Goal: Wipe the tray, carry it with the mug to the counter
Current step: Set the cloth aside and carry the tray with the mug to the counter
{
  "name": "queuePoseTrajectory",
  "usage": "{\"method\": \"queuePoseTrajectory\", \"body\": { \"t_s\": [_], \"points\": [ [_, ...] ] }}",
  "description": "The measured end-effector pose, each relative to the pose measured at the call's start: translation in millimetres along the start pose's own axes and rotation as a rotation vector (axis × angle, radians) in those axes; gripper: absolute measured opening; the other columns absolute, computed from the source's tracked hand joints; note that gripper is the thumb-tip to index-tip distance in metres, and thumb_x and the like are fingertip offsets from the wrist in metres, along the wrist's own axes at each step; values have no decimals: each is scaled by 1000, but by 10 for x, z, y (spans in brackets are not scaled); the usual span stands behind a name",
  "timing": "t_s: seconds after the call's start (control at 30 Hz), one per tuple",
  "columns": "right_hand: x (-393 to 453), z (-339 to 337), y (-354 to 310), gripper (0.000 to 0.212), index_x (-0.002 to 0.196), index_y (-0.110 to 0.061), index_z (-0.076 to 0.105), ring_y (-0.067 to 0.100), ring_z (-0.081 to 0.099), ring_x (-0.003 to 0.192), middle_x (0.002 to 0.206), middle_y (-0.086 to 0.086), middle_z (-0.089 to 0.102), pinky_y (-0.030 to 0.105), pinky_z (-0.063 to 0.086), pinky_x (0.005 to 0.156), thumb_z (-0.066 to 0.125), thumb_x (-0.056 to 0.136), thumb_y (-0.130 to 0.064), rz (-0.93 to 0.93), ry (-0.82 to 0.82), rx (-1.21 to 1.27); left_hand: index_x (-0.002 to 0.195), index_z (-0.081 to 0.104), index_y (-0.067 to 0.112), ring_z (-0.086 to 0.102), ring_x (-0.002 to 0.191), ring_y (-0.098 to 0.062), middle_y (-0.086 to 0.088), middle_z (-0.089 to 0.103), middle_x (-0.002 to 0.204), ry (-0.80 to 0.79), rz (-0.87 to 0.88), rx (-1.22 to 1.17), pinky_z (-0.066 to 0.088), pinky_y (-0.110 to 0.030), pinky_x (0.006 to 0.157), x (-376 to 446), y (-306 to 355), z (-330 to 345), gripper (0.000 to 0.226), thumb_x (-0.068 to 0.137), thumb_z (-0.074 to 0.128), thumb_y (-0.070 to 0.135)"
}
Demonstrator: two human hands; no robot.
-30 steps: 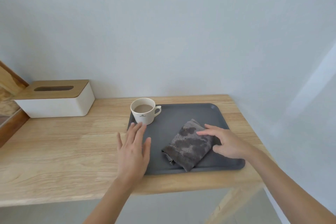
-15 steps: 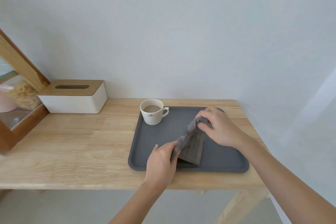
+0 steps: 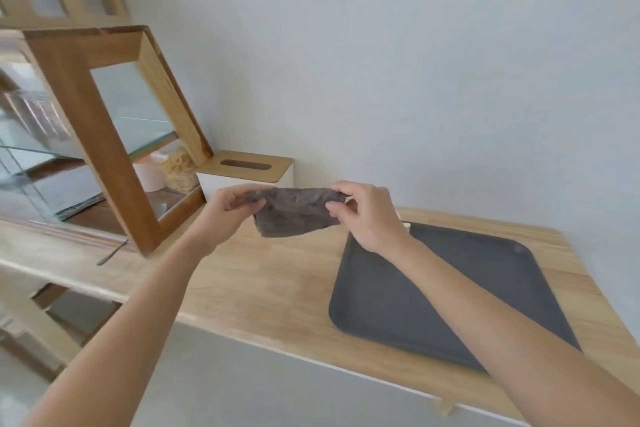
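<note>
Left hand (image 3: 232,205) pinches the left top corner of the grey cloth (image 3: 293,215); right hand (image 3: 367,215) pinches the right top corner. The cloth hangs stretched between them, clear of the wooden table (image 3: 263,284), in front of the tissue box (image 3: 247,174). Half a second ago the cloth was only partly lifted, its lower edge on the tray, with the left hand low at the tray's near rim; it is now fully off the tray and both hands have risen and shifted left.

The dark grey tray (image 3: 450,291) lies flat on the table, bare across its visible surface. The mug is almost wholly hidden behind the right hand; only a white sliver (image 3: 405,225) shows at the tray's far left corner. The camera view has tilted and swung left, bringing a wood-framed glass cabinet (image 3: 104,135) largely into view, a jar of pale pasta (image 3: 178,170) inside it.
</note>
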State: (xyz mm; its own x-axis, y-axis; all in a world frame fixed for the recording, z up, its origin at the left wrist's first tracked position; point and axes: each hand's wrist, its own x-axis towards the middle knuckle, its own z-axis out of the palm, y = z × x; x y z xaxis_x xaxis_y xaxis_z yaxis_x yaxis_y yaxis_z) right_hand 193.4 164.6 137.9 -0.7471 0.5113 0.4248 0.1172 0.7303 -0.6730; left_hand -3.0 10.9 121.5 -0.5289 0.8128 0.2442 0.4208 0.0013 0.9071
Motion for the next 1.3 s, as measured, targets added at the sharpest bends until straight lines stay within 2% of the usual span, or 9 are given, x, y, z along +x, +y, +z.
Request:
{"method": "queuePoseTrajectory", "body": {
  "t_s": [0.2,0.27,0.4,0.5,0.63,0.73,0.87,1.07,1.3],
  "points": [
    [-600,762,452,35,124,-22,63,20,52,122,127,-3,65,38,40,106,58,91,-33,-39,-452,-280,105,68,41,43,133,-11,14,57,133,-345,-234,671,27,-37,116,-398,-823,-215,58,85,50,-11],
    [-757,882,518,48,127,-24,60,24,35,134,137,-1,57,41,23,115,50,89,-52,-43,-524,-417,118,59,41,29,142,-11,12,45,146,-294,-194,727,19,-39,119,-506,-920,-119,64,85,39,-11],
    [-864,985,454,90,136,-19,50,27,25,144,144,10,48,39,13,119,14,76,-75,-59,-529,-422,149,14,40,-7,147,-8,17,0,158,-362,-130,778,2,-48,118,-599,-964,274,53,98,24,48],
    [-875,924,382,73,132,-17,54,21,43,132,131,6,60,38,27,113,25,87,-66,-39,-522,-280,149,0,42,-20,144,-10,15,-14,159,-512,-209,957,-2,-52,116,-592,-1058,408,67,87,13,66],
    [-797,599,603,33,124,-17,61,15,58,106,110,-3,68,32,45,95,49,96,-30,127,39,-23,150,19,31,-12,148,-19,4,-5,162,-444,-152,991,-6,-56,115,-268,-809,487,57,97,41,37],
    [-568,274,943,30,127,-16,52,17,56,106,120,0,54,30,44,90,44,98,-19,365,412,-8,147,30,22,13,147,-16,3,16,160,-285,-56,579,18,-36,116,76,-508,851,53,98,45,32],
    [-276,-6,1375,34,131,-17,47,23,54,111,131,7,51,29,41,88,37,99,-20,688,274,84,146,32,24,36,135,-8,9,36,151,-296,-133,208,35,-31,108,507,-454,1428,69,86,64,38],
    [-201,-52,1541,20,98,-23,63,26,71,84,95,-3,62,45,58,85,44,97,-20,694,218,256,122,57,23,60,112,-8,9,66,116,-210,-141,-2,48,-26,94,743,-615,1798,63,66,85,18],
    [-231,-92,1703,17,97,-15,66,18,71,87,112,13,61,32,60,83,49,96,-15,693,267,361,114,62,27,63,108,-4,9,69,114,-178,-107,-52,49,-32,98,774,-607,1887,63,58,90,18]
  ]
}}
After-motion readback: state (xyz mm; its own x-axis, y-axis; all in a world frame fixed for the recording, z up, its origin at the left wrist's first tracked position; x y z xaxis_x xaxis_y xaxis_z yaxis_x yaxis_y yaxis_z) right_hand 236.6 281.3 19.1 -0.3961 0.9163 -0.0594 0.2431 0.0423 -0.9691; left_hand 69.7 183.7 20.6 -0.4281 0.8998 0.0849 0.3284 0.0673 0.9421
